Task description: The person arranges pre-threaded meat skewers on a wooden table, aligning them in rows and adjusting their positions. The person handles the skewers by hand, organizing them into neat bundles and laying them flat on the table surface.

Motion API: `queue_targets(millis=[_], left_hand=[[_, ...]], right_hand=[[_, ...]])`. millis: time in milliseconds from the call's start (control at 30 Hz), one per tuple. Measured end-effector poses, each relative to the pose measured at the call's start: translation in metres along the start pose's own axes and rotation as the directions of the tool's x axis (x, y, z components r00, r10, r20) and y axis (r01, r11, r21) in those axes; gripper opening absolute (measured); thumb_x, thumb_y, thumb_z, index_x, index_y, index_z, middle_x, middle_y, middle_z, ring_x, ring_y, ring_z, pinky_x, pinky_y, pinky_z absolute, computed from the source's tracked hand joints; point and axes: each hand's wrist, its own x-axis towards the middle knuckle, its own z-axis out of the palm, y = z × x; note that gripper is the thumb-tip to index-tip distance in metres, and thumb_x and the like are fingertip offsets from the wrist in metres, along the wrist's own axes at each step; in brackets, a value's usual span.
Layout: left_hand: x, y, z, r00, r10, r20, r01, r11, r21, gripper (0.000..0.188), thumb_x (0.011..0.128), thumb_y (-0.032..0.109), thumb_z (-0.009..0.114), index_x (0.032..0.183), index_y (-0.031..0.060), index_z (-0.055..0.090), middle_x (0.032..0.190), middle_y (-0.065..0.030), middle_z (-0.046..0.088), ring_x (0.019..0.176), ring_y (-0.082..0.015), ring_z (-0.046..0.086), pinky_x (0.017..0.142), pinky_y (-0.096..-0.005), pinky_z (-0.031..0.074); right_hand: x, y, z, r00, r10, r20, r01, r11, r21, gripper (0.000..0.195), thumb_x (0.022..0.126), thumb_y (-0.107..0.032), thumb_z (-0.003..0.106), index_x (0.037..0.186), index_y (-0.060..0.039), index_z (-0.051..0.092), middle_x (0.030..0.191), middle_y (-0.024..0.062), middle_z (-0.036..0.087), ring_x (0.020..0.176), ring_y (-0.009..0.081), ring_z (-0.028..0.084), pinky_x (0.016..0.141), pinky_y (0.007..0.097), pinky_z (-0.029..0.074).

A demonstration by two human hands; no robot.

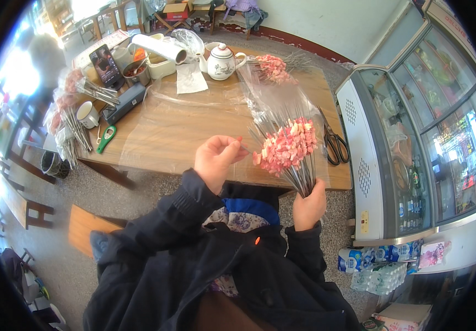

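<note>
A thick bunch of metal skewers with pink raw meat pieces [289,145] is gathered in my right hand [310,205], which grips the skewers' lower ends near the table's front edge. Left of the bunch, my left hand [220,159] pinches a thin skewer [246,149] between thumb and fingers; its far end reaches the meat at the bunch's left side. Clear plastic film [196,103] lies across the wooden table [172,136]. Behind the bunch, more meat skewers [273,68] rest on plastic. Black-handled scissors [336,142] lie to the right.
At the left are bagged meat skewers [66,107], an enamel mug [88,114], a green peeler [106,138] and a propped phone [105,66]. A teapot [221,62] and a roll of plastic film [159,47] stand behind. A glass-door refrigerator [387,145] borders the right side.
</note>
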Motion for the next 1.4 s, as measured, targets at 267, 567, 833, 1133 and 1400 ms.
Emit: queue_targets(millis=[267,567,833,1133,1400], left_hand=[[-0.002,-0.006,-0.004,0.99,-0.044,0.133,0.038,0.998,0.051,0.009,0.099,0.007,0.062,0.095,-0.0003,0.059,0.101,-0.0125,0.071,0.094,-0.0188,0.068,0.092,-0.0339,0.055],[-0.007,0.006,-0.007,0.973,-0.044,0.228,0.033,0.998,0.052,0.011,0.1,0.012,0.06,0.102,0.0012,0.06,0.105,-0.0101,0.071,0.099,-0.0162,0.066,0.093,-0.0319,0.05],[0.003,-0.008,-0.007,0.986,-0.136,0.099,0.136,0.991,0.009,0.015,0.102,0.017,0.059,0.103,0.0024,0.061,0.103,-0.0071,0.069,0.093,-0.0161,0.065,0.089,-0.0301,0.05],[-0.002,-0.009,-0.011,0.961,-0.238,0.139,0.261,0.949,-0.179,0.024,0.1,0.014,0.062,0.12,0.0007,0.057,0.113,-0.0093,0.067,0.105,-0.0169,0.061,0.094,-0.0318,0.048],[-0.03,-0.026,0.036,0.898,-0.139,0.417,0.196,0.976,-0.098,0.055,0.094,0.008,0.068,0.143,-0.0002,0.045,0.128,-0.0104,0.062,0.119,-0.0207,0.059,0.107,-0.0369,0.043]], right_hand=[[-0.005,-0.003,0.003,0.999,0.016,0.032,-0.015,0.999,-0.041,0.042,0.078,-0.005,0.069,0.118,-0.0045,0.056,0.099,0.023,0.066,0.093,0.0455,0.063,0.08,0.0493,0.049],[0.001,-0.012,0.0,0.999,0.008,0.032,-0.009,1.0,0.023,0.038,0.08,-0.005,0.067,0.117,-0.0024,0.056,0.096,0.0236,0.066,0.09,0.0462,0.063,0.077,0.0489,0.049],[-0.002,-0.014,0.002,0.999,0.009,0.047,-0.009,1.0,-0.003,0.037,0.081,-0.006,0.068,0.116,-0.0028,0.056,0.096,0.0233,0.066,0.09,0.0458,0.063,0.078,0.0492,0.049],[-0.001,-0.015,0.002,0.998,0.015,0.053,-0.016,1.0,0.006,0.035,0.083,-0.009,0.069,0.115,-0.0039,0.057,0.096,0.0228,0.067,0.091,0.0455,0.064,0.077,0.0491,0.05],[0.006,-0.042,0.009,0.999,0.011,0.051,-0.016,0.994,0.112,0.035,0.084,-0.014,0.071,0.115,-0.0054,0.057,0.099,0.0222,0.067,0.092,0.0444,0.065,0.077,0.0475,0.051]])
